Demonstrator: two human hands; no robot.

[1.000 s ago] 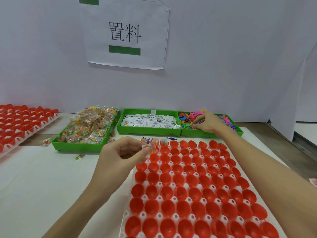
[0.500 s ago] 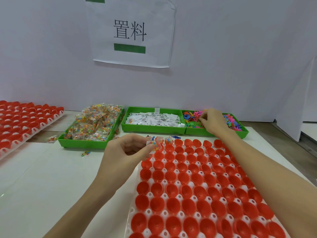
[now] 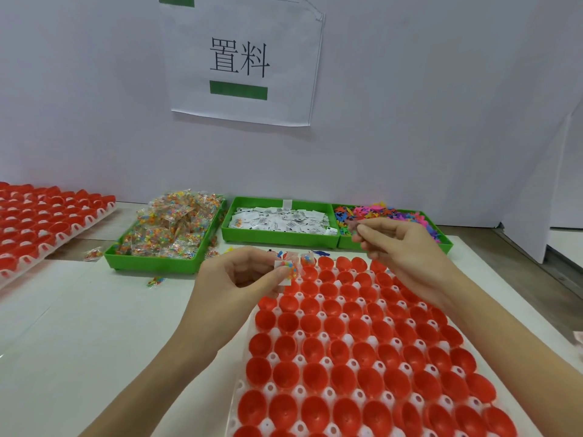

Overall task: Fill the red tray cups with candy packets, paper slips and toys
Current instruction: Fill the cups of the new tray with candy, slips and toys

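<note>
The right hand (image 3: 407,247) has lifted out of the toy bin (image 3: 441,244), pinching a small toy toward the red tray (image 3: 362,342), while the left hand (image 3: 243,279) still pinches a candy packet (image 3: 288,269) over the tray's far corner, nearly all cups still empty.

The left hand (image 3: 235,280) is held at the centre of the frame, its forearm entering from the lower left. Its fingers (image 3: 252,257) are curled, and a small packet is pinched against the thumb. The right hand (image 3: 399,247) is raised right of centre, forearm entering from the lower right, and something small is pinched at its fingertips.
</note>
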